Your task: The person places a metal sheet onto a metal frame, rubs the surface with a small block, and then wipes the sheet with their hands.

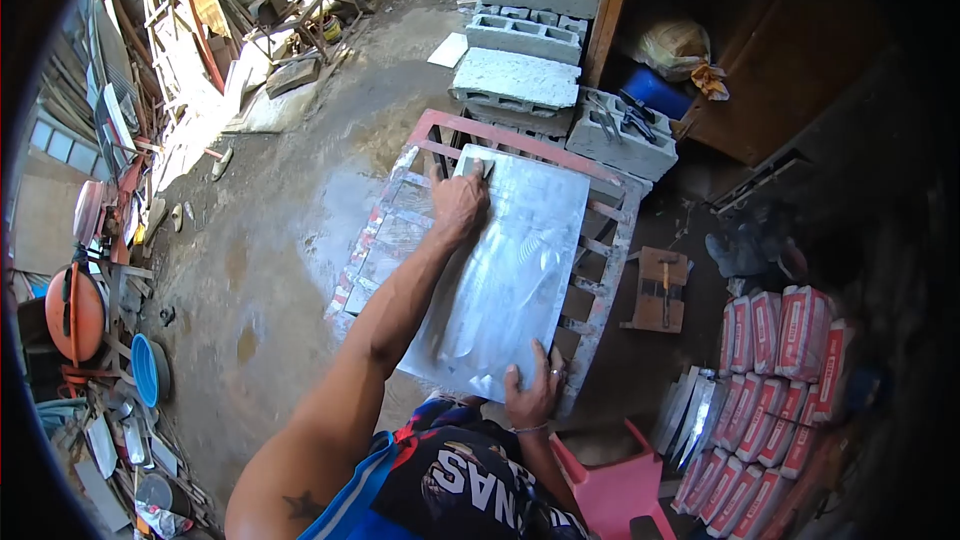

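A shiny metal sheet (510, 270) with scuffed, smeared patches lies on a paint-stained frame with slats (603, 287). At the sheet's far left corner my left hand (460, 203) is closed, its index finger pressing down on the surface. A small dark sliver shows beside that fingertip; I cannot tell what it is. My right hand (535, 387) lies at the near right corner, fingers apart on the sheet's edge, with a ring on one finger.
Concrete blocks (525, 38) stand beyond the frame, with tools (635, 122) on one. To the right are a hammer (667, 290) on a wooden piece, a pink plastic chair (610, 485) and stacked red-and-white packs (770, 390). A blue basin (150, 370) and scrap wood line the left.
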### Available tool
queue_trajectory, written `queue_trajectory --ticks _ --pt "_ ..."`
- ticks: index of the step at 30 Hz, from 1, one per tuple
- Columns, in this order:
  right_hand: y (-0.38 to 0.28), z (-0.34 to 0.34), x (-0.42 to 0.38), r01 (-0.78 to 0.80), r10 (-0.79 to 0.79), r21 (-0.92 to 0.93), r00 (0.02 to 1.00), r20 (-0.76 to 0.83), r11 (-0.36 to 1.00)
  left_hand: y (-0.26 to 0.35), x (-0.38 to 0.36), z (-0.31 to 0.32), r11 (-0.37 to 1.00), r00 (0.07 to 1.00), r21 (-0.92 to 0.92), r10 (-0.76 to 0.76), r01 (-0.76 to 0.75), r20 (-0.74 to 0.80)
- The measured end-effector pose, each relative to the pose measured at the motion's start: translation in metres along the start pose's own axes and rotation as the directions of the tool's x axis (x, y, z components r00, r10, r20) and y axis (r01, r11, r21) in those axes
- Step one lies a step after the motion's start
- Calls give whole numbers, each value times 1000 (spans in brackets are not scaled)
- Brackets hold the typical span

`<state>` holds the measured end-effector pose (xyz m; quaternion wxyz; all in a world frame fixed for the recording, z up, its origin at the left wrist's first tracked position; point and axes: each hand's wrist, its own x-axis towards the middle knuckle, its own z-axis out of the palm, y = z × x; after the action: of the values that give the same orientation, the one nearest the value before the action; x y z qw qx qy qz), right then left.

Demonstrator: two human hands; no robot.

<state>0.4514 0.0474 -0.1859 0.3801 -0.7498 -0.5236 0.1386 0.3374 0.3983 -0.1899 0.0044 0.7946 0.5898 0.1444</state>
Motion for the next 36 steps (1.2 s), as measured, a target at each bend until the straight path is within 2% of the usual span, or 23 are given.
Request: queue_trajectory --ticks 2,3,4,6,7,10,12,13,15,17,18,20,21,22,23,26,28,31,33,36 --pt "0 1 1 3 -3 -9 1000 -7 1000 9 -36 -7 994 993 15 112 -112 27" --pt "-2 0 2 -10 10 5 1000 -8 1000 6 -41 -12 991 991 26 131 -132 31" --pt "-4 -1 -1 -21 21 18 1000 -6 1000 4 -32 -26 995 989 46 86 -92 123" --pt "-3 -1 2 -3 3 14 1000 -12 1000 -16 3 -18 996 997 61 74 -72 -31" --pt "-3 -2 1 13 -13 2 1000 -8 1000 -17 19 -22 999 996 6 54 -54 -71" --pt "-3 -1 0 -39 39 35 999 1 999 -8 40 -2 993 999 107 42 -45 30" --pt "-3 0 -2 -30 31 36 999 -17 999 18 10 9 992 990 -34 120 -123 -68" --pt "-3 1 -1 -7 9 46 1000 -29 999 36 -9 7 989 988 -39 144 -142 50" --pt "-2 0 -1 -13 14 45 999 -30 999 79 -58 -22 955 931 -125 291 -269 221" --pt "-3 0 0 -14 16 44 999 -32 999 110 -105 -27 869 814 -109 492 -483 309" --pt "-4 -1 2 -18 19 50 1000 -18 999 119 -114 -26 831 779 -108 550 -545 303" --pt "-4 -5 2 -28 28 45 1000 -5 999 118 -82 -28 862 813 -115 505 -494 289" --pt "-6 -4 2 -36 36 70 999 1 997 118 -53 -30 914 864 -99 406 -395 297" --pt "-7 -5 2 -41 41 94 999 6 995 115 -26 -26 935 916 -138 350 -327 195" --pt "-6 -3 1 -30 31 90 1000 -3 996 112 -2 -21 958 948 -119 276 -259 159" --pt "-4 -2 0 -38 38 102 999 1 994 118 18 -5 968 945 -78 251 -240 210" --pt "-3 -2 -1 -31 32 104 999 -3 994 125 -27 5 910 905 -160 403 -382 132" --pt "4 6 -4 -11 12 108 1000 -2 994 124 -101 -29 856 819 -179 517 -485 248" --pt "12 14 -9 -16 22 104 998 -54 994 114 -141 -53 850 793 -265 522 -455 315" --pt "7 8 -5 -68 77 161 996 -48 985 85 -187 -65 841 804 -352 517 -411 294"
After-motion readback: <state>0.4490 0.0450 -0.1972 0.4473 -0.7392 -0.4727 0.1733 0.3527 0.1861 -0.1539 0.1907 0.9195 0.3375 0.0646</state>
